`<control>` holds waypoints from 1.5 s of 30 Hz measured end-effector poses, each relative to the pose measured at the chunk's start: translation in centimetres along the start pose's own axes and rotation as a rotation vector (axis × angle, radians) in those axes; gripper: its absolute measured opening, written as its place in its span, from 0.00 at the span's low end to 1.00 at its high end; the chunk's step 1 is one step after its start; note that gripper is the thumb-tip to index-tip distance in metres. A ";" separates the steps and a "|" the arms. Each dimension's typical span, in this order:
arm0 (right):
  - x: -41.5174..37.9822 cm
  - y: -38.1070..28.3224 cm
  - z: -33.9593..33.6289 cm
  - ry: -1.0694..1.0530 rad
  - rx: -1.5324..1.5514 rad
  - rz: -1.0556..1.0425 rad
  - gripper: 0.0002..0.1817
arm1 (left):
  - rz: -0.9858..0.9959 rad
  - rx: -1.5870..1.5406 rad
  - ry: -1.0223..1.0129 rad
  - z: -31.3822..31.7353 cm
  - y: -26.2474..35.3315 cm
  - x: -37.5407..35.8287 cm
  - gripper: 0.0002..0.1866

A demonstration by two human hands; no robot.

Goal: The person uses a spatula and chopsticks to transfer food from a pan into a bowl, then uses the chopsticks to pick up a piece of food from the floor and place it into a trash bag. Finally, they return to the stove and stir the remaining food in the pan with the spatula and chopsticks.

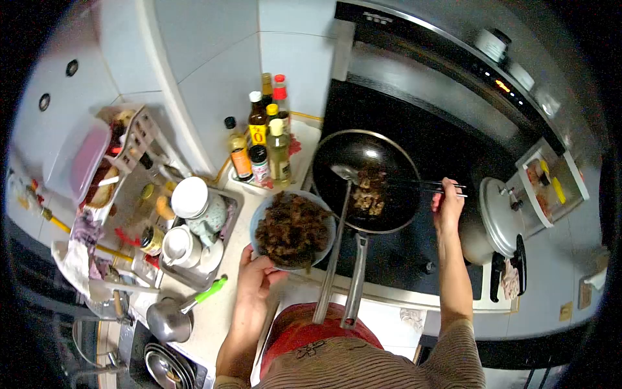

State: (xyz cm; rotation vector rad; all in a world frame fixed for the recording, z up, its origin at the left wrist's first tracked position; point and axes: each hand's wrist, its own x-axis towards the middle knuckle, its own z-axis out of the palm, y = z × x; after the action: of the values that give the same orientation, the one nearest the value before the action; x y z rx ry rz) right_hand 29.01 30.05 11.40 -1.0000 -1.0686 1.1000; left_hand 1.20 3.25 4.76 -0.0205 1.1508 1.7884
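Observation:
My left hand (259, 275) grips the near rim of a light blue bowl (258, 217) heaped with dark brown food pieces (295, 230). The bowl is just left of a black wok (395, 217) on the stove. In my right hand (448, 206) is a pair of dark chopsticks (424, 186), whose far ends reach over the wok. Brown pieces of food (369, 198) lie in the middle of the wok. A metal spatula (334, 259) rests in it, its handle pointing towards me beside the wok handle (354, 282).
Sauce bottles (278, 152) stand behind the bowl. At left are a metal tray (234, 204) with white jars, a ladle-like steel pot (170, 319) and a sink with nested bowls (170, 366). A pressure cooker (502, 217) stands at right, below the range hood (447, 65).

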 end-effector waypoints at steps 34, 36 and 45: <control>3.0 -1.0 3.4 -0.198 -0.322 -0.267 0.11 | 0.105 -0.074 0.115 -2.8 -1.0 -3.8 0.31; 5.4 2.7 1.7 -0.108 -0.515 -0.309 0.13 | 0.083 -0.072 0.105 -2.4 -1.2 -3.5 0.31; 8.3 8.1 0.4 0.132 -0.584 -0.259 0.18 | 0.059 0.018 0.094 -1.9 -1.5 -2.4 0.29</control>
State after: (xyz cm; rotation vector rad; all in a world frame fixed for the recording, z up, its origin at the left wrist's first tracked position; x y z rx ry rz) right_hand 28.15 39.65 4.85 -1.3219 -1.4021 0.5051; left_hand 2.71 0.33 3.76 -0.0613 1.2456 1.8460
